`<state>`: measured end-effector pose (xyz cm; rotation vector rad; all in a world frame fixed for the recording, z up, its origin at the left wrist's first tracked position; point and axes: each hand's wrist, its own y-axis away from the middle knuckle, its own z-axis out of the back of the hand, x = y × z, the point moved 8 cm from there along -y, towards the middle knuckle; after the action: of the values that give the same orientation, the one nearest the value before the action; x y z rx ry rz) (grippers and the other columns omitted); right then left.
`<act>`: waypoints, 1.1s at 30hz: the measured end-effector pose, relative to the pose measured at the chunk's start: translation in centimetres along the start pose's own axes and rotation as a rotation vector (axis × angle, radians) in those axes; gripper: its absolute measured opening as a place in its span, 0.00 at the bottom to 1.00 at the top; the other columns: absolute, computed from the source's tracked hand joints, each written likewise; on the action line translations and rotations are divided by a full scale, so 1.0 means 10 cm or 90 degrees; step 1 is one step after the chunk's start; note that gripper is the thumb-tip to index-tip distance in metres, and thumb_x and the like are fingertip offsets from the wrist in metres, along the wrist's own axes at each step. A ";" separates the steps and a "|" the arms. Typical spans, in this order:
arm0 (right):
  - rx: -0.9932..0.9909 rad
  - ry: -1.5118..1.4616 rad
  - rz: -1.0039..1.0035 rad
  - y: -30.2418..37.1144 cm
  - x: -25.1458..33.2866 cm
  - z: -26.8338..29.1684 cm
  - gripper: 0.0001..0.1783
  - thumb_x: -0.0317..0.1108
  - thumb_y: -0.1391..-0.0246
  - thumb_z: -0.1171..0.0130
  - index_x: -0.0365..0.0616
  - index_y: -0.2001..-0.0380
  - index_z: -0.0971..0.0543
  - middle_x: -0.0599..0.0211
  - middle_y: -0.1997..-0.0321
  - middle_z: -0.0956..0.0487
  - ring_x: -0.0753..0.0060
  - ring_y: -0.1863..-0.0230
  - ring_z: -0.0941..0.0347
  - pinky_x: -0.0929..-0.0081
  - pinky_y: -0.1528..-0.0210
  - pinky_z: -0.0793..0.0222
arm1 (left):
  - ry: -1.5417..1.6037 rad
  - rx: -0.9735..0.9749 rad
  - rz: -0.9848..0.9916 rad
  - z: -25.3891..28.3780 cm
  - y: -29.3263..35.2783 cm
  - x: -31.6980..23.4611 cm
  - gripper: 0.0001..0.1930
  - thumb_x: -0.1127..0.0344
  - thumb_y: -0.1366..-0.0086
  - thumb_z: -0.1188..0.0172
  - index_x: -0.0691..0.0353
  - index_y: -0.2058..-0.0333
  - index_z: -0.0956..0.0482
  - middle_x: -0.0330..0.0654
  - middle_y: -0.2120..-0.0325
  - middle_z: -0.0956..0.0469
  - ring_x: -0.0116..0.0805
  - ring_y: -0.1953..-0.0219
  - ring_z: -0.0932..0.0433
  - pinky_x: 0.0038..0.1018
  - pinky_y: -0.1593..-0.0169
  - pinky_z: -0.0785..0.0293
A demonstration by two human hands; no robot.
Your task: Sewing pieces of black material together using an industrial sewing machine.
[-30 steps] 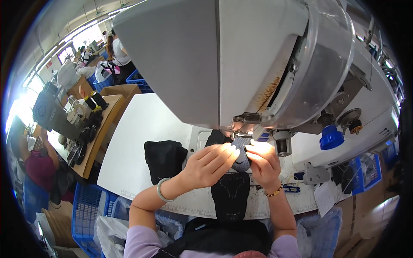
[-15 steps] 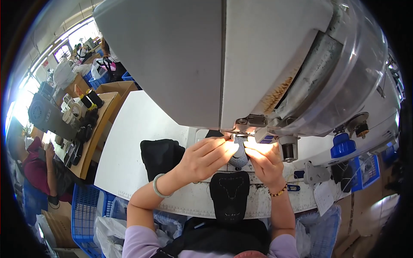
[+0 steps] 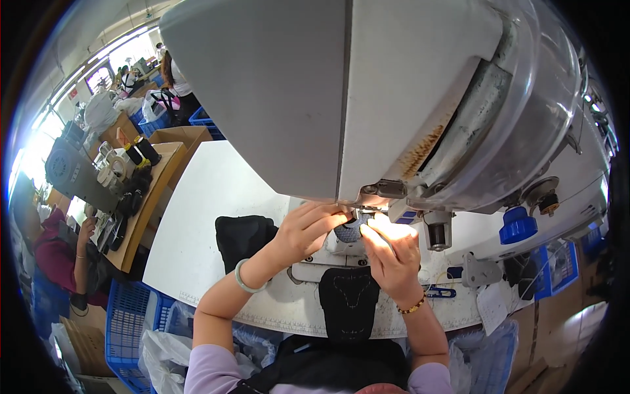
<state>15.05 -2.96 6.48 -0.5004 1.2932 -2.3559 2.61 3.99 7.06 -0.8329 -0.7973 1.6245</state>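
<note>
Under the head of a large white sewing machine (image 3: 282, 98), both my hands pinch a small grey textured fabric piece (image 3: 348, 232) with a rounded edge. My left hand (image 3: 305, 230) grips it from the left, fingertips close to the lit needle area. From the right, my right hand (image 3: 392, 255) is closed on it with thumb and fingers. Much of the piece is hidden by my fingers and the machine. A black padded piece with white stitch lines (image 3: 348, 302) lies at the table's front edge, and black pieces (image 3: 244, 240) are stacked beside my left forearm.
Small blue thread snips (image 3: 440, 292) and a grey metal bracket (image 3: 484, 270) lie right of my right wrist. A blue knob (image 3: 518, 224) sticks out of the machine. Blue baskets (image 3: 134, 335) flank the white table (image 3: 190, 217). Another person (image 3: 62, 256) sits far left.
The grey piece has shifted left and a little away from me, and turned. My right hand has moved slightly left with it, baring the machine plate between my hands and the stitched black piece.
</note>
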 end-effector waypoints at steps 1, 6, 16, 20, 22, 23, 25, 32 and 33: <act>-0.008 0.001 0.004 -0.01 0.01 0.01 0.15 0.26 0.56 0.37 0.47 0.61 0.20 0.72 0.58 0.23 0.71 0.61 0.28 0.72 0.57 0.36 | -0.002 -0.021 0.000 0.00 0.00 0.02 0.19 0.84 0.58 0.44 0.64 0.63 0.24 0.44 0.64 0.23 0.42 0.62 0.23 0.31 0.60 0.25; -0.010 -0.023 -0.012 -0.02 -0.06 -0.03 0.15 0.27 0.55 0.37 0.45 0.60 0.21 0.69 0.58 0.23 0.71 0.62 0.29 0.72 0.58 0.38 | 0.016 -0.050 0.036 -0.01 0.02 0.11 0.17 0.85 0.59 0.43 0.65 0.66 0.23 0.44 0.65 0.23 0.40 0.67 0.23 0.29 0.66 0.26; -0.019 -0.029 -0.059 0.02 -0.17 -0.07 0.13 0.31 0.55 0.35 0.47 0.62 0.20 0.67 0.63 0.23 0.63 0.62 0.28 0.68 0.58 0.36 | 0.045 -0.039 0.073 0.07 0.00 0.20 0.16 0.82 0.58 0.40 0.61 0.68 0.19 0.40 0.69 0.21 0.36 0.66 0.22 0.26 0.64 0.26; -0.026 -0.037 -0.042 0.07 -0.18 -0.07 0.14 0.32 0.55 0.35 0.47 0.61 0.20 0.68 0.62 0.23 0.65 0.63 0.29 0.68 0.58 0.36 | -0.022 0.038 -0.013 0.08 -0.08 0.03 0.18 0.82 0.60 0.41 0.61 0.65 0.19 0.38 0.67 0.22 0.35 0.62 0.23 0.28 0.60 0.25; -0.051 -0.014 -0.007 0.11 -0.13 -0.07 0.15 0.33 0.55 0.35 0.48 0.60 0.21 0.71 0.61 0.24 0.68 0.61 0.29 0.68 0.58 0.37 | -0.024 0.056 -0.016 0.09 -0.12 -0.03 0.19 0.82 0.60 0.42 0.62 0.65 0.20 0.38 0.66 0.22 0.36 0.61 0.23 0.28 0.60 0.25; -0.069 -0.011 0.005 0.12 -0.10 -0.06 0.16 0.33 0.56 0.34 0.49 0.60 0.21 0.71 0.60 0.24 0.69 0.60 0.29 0.68 0.57 0.37 | -0.025 0.076 -0.018 0.08 -0.13 -0.06 0.20 0.82 0.60 0.42 0.63 0.64 0.21 0.39 0.66 0.23 0.36 0.61 0.23 0.29 0.59 0.25; -0.078 0.001 0.028 0.15 -0.05 -0.07 0.17 0.33 0.57 0.33 0.51 0.60 0.21 0.74 0.56 0.26 0.71 0.55 0.28 0.69 0.55 0.36 | -0.022 0.071 -0.017 0.09 -0.17 -0.11 0.20 0.83 0.60 0.43 0.64 0.64 0.21 0.39 0.66 0.23 0.36 0.61 0.23 0.29 0.59 0.25; -0.041 0.015 0.029 0.09 0.02 -0.08 0.16 0.31 0.57 0.34 0.51 0.60 0.20 0.77 0.55 0.25 0.73 0.56 0.27 0.70 0.54 0.36 | 0.000 0.076 0.027 0.11 -0.15 -0.06 0.20 0.85 0.59 0.45 0.65 0.64 0.22 0.41 0.67 0.23 0.38 0.64 0.24 0.31 0.60 0.25; -0.041 0.004 0.030 0.07 0.03 -0.06 0.16 0.30 0.57 0.34 0.49 0.61 0.20 0.74 0.56 0.26 0.71 0.56 0.29 0.70 0.53 0.37 | -0.003 0.073 0.028 0.11 -0.15 -0.06 0.20 0.85 0.59 0.45 0.65 0.64 0.22 0.41 0.67 0.23 0.38 0.64 0.24 0.31 0.60 0.25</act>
<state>14.63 -3.05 5.59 -0.4767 1.3724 -2.2851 2.56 3.57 8.96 -0.7699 -0.6864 1.6947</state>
